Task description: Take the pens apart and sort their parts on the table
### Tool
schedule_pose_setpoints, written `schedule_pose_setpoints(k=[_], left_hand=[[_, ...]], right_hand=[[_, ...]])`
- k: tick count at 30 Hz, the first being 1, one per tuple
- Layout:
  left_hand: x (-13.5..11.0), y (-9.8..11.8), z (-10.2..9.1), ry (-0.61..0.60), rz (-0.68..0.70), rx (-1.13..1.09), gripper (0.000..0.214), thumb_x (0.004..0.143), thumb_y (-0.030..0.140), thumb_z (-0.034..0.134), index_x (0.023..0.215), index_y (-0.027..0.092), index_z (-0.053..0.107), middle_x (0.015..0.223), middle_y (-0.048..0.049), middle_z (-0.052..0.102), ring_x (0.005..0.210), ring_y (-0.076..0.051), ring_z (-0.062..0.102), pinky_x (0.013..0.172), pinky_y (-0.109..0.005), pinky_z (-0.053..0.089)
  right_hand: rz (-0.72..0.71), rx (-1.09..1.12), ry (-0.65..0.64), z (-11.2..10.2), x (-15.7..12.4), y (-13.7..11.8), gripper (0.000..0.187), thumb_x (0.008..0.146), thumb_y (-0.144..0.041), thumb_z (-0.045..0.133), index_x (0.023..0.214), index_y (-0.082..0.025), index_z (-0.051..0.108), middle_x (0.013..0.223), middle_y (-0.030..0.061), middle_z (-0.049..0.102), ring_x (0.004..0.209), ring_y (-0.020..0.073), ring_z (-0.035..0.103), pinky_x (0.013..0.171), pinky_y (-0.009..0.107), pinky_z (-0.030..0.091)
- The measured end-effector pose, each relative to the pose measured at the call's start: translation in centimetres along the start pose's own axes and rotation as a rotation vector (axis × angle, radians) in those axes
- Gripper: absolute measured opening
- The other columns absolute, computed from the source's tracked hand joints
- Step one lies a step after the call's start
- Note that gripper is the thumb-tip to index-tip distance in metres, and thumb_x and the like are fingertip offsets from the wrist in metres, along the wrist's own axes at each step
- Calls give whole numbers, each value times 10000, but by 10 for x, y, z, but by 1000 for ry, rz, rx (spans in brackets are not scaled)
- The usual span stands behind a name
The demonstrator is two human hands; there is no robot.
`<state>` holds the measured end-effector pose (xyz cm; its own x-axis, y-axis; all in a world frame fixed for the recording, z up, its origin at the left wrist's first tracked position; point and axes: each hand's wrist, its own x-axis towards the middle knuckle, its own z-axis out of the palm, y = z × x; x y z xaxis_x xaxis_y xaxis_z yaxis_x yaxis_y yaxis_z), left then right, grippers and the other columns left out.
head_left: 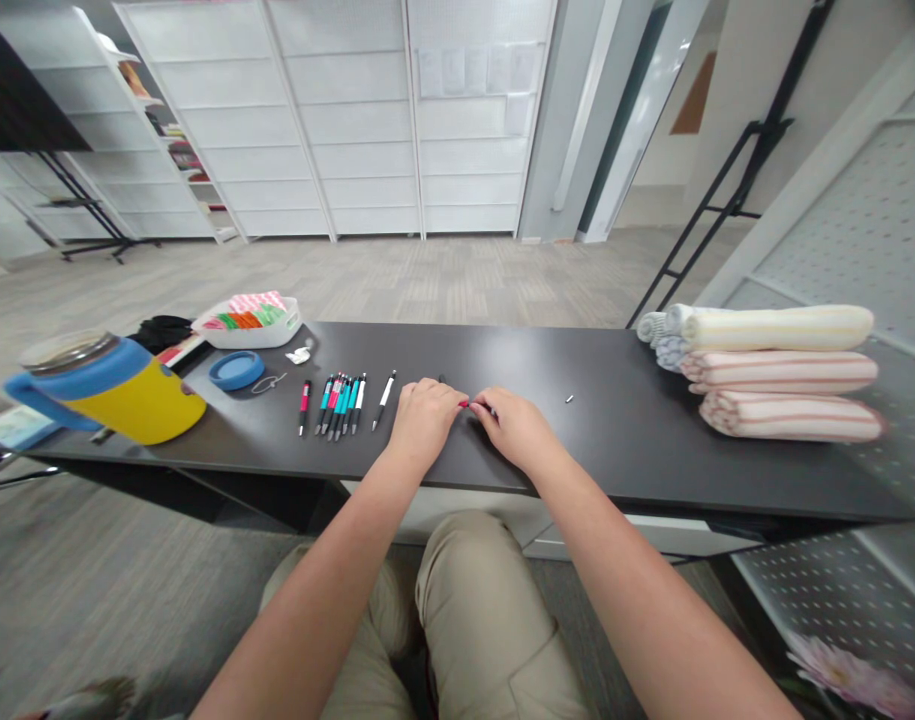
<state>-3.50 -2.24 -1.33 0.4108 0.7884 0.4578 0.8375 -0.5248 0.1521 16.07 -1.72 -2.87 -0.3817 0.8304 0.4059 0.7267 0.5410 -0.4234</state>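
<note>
My left hand (425,420) and my right hand (513,430) rest close together near the table's front edge, fingertips almost meeting. Between them, my right fingers pinch a small red-and-black pen part (476,404), mostly hidden. My left fingertips reach its red end, but I cannot tell whether they grip it. To the left of my left hand lie a black-and-white pen (384,400), a tight group of several teal and black pens (338,405) and a pink-and-black pen (304,407). A tiny metal pen piece (569,398) lies to the right of my right hand.
The dark table (622,440) also holds a blue lid (236,370), a thin wire loop (268,385), a white tray of colourful items (248,327), a yellow-and-blue jar (104,388) and stacked rolled towels (776,370). My khaki-clad knees are below the front edge.
</note>
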Motion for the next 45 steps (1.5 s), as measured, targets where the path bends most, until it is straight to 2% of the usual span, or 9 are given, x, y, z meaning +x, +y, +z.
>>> schedule_pose_setpoints(k=[2, 7, 15, 21, 24, 27, 31, 39, 45], left_hand=[[0, 0, 0, -2, 2, -2, 141, 996, 258, 631, 1084, 268, 741, 1099, -28, 772, 1067, -253, 605, 930, -427, 399], [1, 0, 1, -12, -13, 0, 144, 1003, 262, 616, 1077, 263, 740, 1098, -37, 770, 1060, -257, 605, 919, -431, 400], [0, 2, 0, -20, -9, 33, 144, 1015, 257, 594, 1083, 265, 720, 1086, -31, 760, 1075, -253, 609, 930, -430, 402], [5, 3, 2, 41, -308, 170, 266, 1082, 305, 405, 1146, 192, 637, 1064, -110, 696, 1012, -281, 622, 862, -412, 436], [6, 0, 5, 78, -480, 213, 291, 1067, 369, 445, 1211, 166, 595, 1136, -137, 682, 1087, -308, 619, 876, -416, 450], [8, -1, 8, -13, -534, 216, 389, 996, 520, 567, 1180, 181, 615, 1140, -140, 694, 1105, -328, 629, 911, -427, 456], [17, -4, 10, -89, -552, 180, 434, 959, 597, 588, 1087, 186, 647, 1075, -146, 723, 1048, -327, 669, 950, -452, 452], [28, -13, 15, -29, -479, 20, 163, 993, 298, 571, 1001, 171, 673, 948, -143, 750, 952, -302, 711, 930, -463, 465], [22, -4, 7, -24, -184, -257, 165, 1018, 314, 565, 1100, 229, 680, 1016, -49, 756, 931, -197, 701, 844, -307, 510]], right_hand=[[7, -18, -3, 0, 0, -1, 263, 1077, -310, 468, 898, -230, 643, 899, 55, 701, 845, 202, 649, 760, 313, 448], [7, -1, 16, 1, 0, -1, 122, 1031, -333, 581, 1074, -231, 631, 986, 47, 707, 857, 195, 653, 747, 302, 460], [-33, -45, -27, 0, 0, -2, 250, 1073, -334, 481, 930, -238, 662, 905, 51, 686, 866, 206, 648, 779, 308, 458], [125, 38, 149, -8, -1, -5, 251, 1078, -382, 432, 1060, -217, 620, 1008, 73, 704, 929, 223, 654, 805, 324, 451], [169, 64, 191, -9, 0, -2, 252, 1072, -388, 431, 1040, -218, 614, 997, 70, 704, 926, 227, 651, 807, 326, 446], [171, 48, 173, -7, 1, -1, 239, 1063, -390, 450, 1021, -222, 614, 956, 58, 694, 885, 223, 641, 783, 326, 437], [161, 27, 155, -5, 1, 0, 223, 1051, -381, 470, 993, -223, 617, 927, 52, 685, 841, 214, 626, 750, 322, 425], [158, 77, 157, -2, 1, 3, 215, 1020, -375, 507, 962, -228, 653, 905, 70, 689, 800, 225, 613, 736, 339, 440], [175, 225, 173, -2, 3, 11, 265, 986, -415, 555, 1017, -226, 738, 974, 75, 752, 778, 213, 646, 784, 358, 502]])
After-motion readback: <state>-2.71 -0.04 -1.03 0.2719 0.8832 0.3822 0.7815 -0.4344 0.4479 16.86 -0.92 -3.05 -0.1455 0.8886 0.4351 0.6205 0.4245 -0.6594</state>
